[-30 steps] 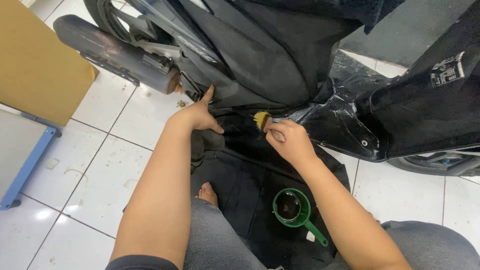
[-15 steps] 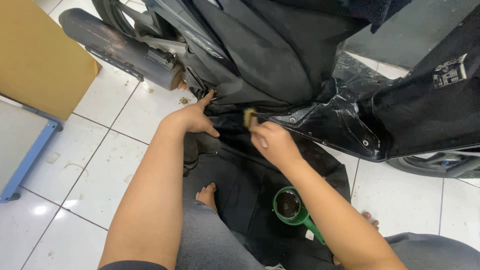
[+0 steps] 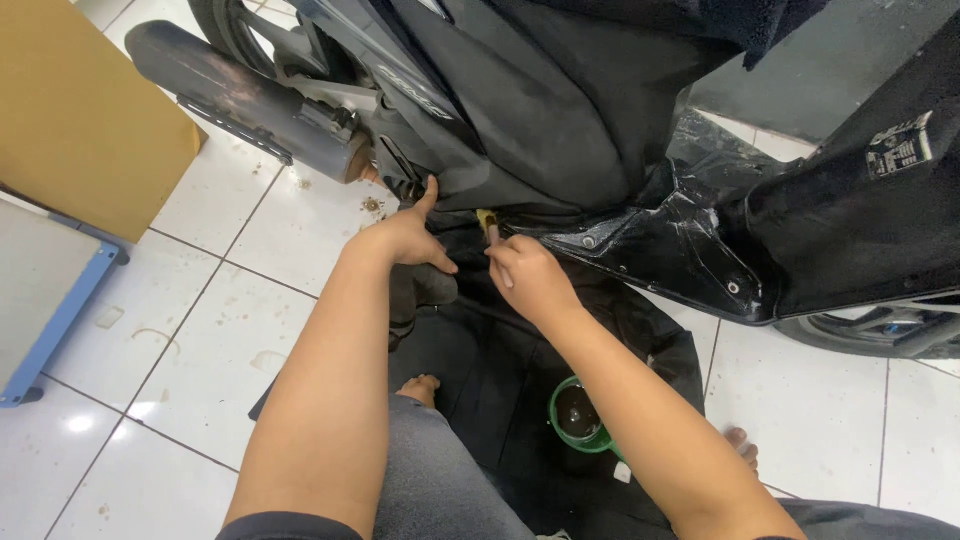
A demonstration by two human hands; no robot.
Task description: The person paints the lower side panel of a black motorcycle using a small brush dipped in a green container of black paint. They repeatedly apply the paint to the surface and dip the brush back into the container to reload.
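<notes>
I note my left hand (image 3: 408, 236) pressed against the black scooter's underside panel (image 3: 560, 130) at twelve o'clock, my right hand (image 3: 530, 278) gripping a small brush (image 3: 488, 222) just beside it, a green cup (image 3: 580, 415) at five o'clock.

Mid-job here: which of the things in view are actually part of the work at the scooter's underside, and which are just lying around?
In use:
- left hand braced on the scooter's black body panel
- right hand holding a small brush against the lower edge
- green cup of dark liquid by the knee
- black mat underneath

Lying about:
- cardboard box
- blue-framed platform
- exhaust muffler, untouched
</notes>
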